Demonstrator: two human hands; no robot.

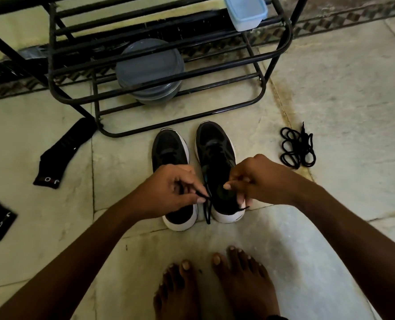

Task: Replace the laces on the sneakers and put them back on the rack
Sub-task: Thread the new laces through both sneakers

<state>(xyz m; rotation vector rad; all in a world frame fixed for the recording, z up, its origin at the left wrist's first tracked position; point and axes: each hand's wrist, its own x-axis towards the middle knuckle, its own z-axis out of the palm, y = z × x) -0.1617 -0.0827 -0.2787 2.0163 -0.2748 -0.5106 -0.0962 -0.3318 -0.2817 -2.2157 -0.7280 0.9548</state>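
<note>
While the person's bare feet (215,285) stand nearest the camera, both hands work just beyond them at the heel end of the right sneaker (215,144). The left hand (175,188) has a tight grip on a black lace (207,211), pinched between thumb and fingers. The right hand (259,179) has a narrow, curled grip and seems to pinch the lace's other strand. The left sneaker (168,148) sits touching this shoe. A coiled lace (298,148) lies to its right, and two socks (64,151) lie well to its left. Past its toe stands the rack (131,133), holding grey containers (149,65). I judge the job is at an early or middle stage. Lacing is underway, one bundle is unused, and neither shoe is racked.
</note>
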